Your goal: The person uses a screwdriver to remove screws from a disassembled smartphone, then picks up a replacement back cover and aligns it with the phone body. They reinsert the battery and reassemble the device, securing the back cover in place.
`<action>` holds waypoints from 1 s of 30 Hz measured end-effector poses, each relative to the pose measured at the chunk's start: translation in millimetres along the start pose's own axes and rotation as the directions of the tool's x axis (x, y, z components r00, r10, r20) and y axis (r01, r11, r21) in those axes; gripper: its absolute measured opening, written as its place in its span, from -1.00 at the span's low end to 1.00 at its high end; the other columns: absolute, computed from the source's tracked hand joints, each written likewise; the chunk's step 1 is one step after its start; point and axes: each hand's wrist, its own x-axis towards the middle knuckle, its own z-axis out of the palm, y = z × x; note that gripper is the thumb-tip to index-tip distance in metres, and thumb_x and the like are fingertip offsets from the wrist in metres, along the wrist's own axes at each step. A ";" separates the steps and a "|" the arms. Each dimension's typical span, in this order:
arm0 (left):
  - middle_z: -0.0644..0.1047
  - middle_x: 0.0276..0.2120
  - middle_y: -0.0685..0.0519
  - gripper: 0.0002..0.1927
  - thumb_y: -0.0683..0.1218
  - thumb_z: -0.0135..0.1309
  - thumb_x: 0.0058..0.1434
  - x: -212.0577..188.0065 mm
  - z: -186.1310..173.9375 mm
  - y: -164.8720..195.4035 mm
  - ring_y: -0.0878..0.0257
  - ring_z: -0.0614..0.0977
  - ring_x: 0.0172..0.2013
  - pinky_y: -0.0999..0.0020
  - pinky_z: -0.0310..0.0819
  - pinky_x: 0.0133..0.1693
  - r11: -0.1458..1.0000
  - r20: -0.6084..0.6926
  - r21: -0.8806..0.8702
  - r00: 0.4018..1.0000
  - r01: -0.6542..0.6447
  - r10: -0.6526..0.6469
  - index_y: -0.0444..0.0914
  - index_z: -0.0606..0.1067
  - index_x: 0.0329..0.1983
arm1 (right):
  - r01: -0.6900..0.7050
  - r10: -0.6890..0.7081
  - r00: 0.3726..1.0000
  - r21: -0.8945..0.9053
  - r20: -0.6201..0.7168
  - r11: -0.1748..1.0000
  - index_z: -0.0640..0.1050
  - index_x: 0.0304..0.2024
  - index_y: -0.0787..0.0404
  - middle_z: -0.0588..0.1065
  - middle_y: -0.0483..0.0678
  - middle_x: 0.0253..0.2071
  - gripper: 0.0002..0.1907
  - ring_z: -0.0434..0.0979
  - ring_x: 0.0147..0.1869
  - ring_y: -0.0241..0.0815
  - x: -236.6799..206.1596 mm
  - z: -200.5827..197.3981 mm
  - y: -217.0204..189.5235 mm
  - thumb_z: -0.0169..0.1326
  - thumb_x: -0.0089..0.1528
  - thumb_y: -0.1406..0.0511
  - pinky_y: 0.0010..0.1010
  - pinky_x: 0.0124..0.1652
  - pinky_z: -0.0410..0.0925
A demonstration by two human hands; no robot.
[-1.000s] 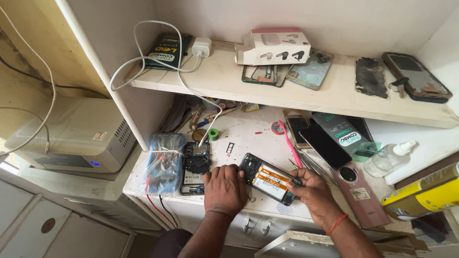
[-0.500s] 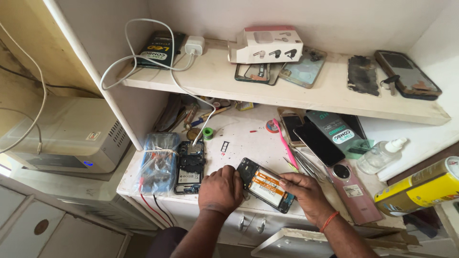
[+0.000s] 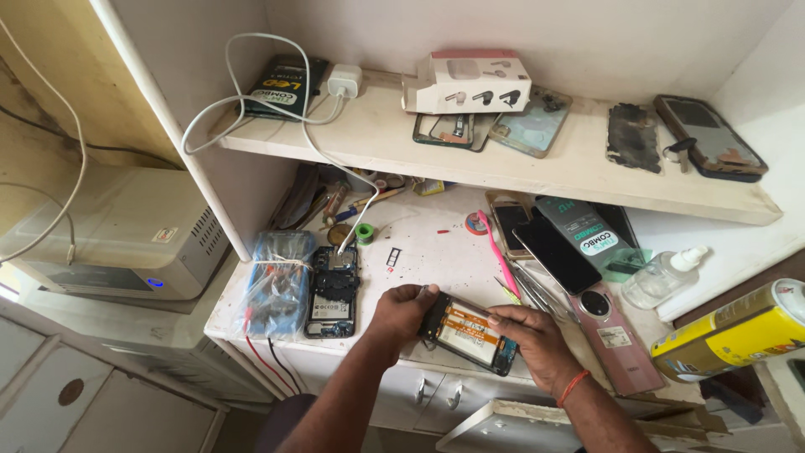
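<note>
An opened phone (image 3: 468,333), its back cover off and the orange-labelled battery exposed, is held at the front edge of the white worktop (image 3: 436,252). It is gripped at its near end by the left hand (image 3: 401,312), fingers closed round the frame, and steadied at the far end by the right hand (image 3: 530,337), which is curled on the lower edge. The step in hand appears to be work on the exposed internals; a fine, steady touch would be called for. A second stripped phone (image 3: 331,292) lies just left, beside a bagged bundle of parts (image 3: 275,283). Pink tweezers (image 3: 500,256) rest behind.
</note>
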 end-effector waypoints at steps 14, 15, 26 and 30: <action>0.65 -0.29 0.10 -0.73 0.04 0.14 0.28 13.1 -13.0 -5.0 0.33 0.65 -0.34 0.26 0.64 -0.21 0.953 -0.018 -0.289 0.995 0.093 -0.102 -0.19 0.57 -0.05 | -0.047 0.047 0.999 -0.010 -0.014 0.999 0.64 -0.13 0.33 0.54 -0.07 -0.47 -0.65 0.44 -0.53 -0.32 -12.6 6.3 -19.2 0.08 0.28 0.16 -0.47 -0.55 0.30; 0.65 -0.29 0.13 -0.74 0.04 0.14 0.27 12.7 -13.2 -4.7 0.35 0.65 -0.33 0.26 0.62 -0.21 0.950 -0.035 -0.297 0.993 0.094 -0.109 -0.15 0.58 -0.05 | -0.051 0.050 0.999 -0.028 -0.014 0.998 0.63 -0.16 0.34 0.52 -0.08 -0.49 -0.66 0.41 -0.56 -0.32 -12.2 6.6 -19.7 0.10 0.28 0.17 -0.47 -0.57 0.29; 0.65 -0.24 0.05 -0.64 0.04 0.20 0.25 3.3 -10.0 0.5 0.29 0.66 -0.29 0.25 0.63 -0.19 0.959 -0.075 -0.274 0.993 0.070 -0.094 -0.23 0.55 0.03 | 0.002 -0.003 1.000 -0.061 -0.020 0.998 0.64 -0.20 0.34 0.51 -0.09 -0.52 -0.65 0.42 -0.56 -0.38 -14.5 13.6 -22.3 0.09 0.29 0.14 -0.51 -0.58 0.30; 0.65 -0.20 0.06 -0.62 0.05 0.17 0.25 0.7 -10.6 3.1 0.30 0.66 -0.25 0.24 0.61 -0.18 0.953 -0.098 -0.293 0.989 0.080 -0.113 -0.20 0.53 0.07 | -0.017 0.016 1.000 0.047 0.024 0.999 0.59 -0.17 0.38 0.54 -0.05 -0.48 -0.66 0.47 -0.53 -0.33 -15.9 13.3 -25.9 0.04 0.30 0.18 -0.48 -0.56 0.33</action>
